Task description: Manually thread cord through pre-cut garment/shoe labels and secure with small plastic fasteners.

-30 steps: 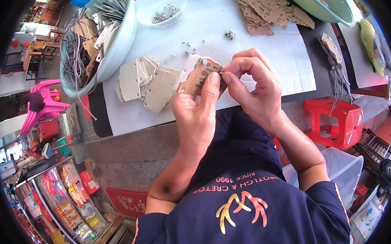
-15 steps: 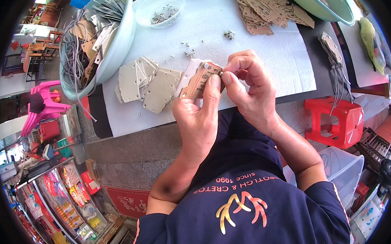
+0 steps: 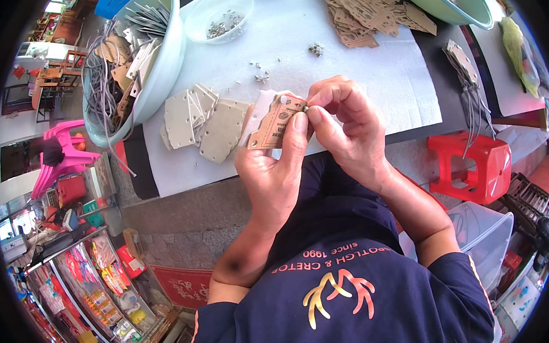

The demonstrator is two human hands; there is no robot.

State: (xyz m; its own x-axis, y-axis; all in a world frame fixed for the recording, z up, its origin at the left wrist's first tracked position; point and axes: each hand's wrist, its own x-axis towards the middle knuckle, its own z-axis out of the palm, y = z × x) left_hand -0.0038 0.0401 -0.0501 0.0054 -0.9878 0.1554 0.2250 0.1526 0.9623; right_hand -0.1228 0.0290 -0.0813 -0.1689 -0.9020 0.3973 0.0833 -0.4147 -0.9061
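Observation:
My left hand is closed on a brown printed cardboard tag with a wavy edge, its thumb pressed across the front. A paler piece shows behind the tag's left side. At the tag's right edge, my right hand pinches a tiny metal fitting between thumb and forefinger. Grey-backed tags with punched holes lie in a loose pile to the left of my hands. Just beyond are scattered small silver metal fittings and a tight cluster of similar fittings.
A shallow clear bowl of fittings stands at the back. On the left, a pale-green basin holds grey cords and tags. Brown tags are heaped far right beside a green basin. A red stool stands right of the table.
Both hands stay together at the tag, which has tilted slightly. The metal fitting in my right fingertips now shows more plainly. The whole view has shifted a little.

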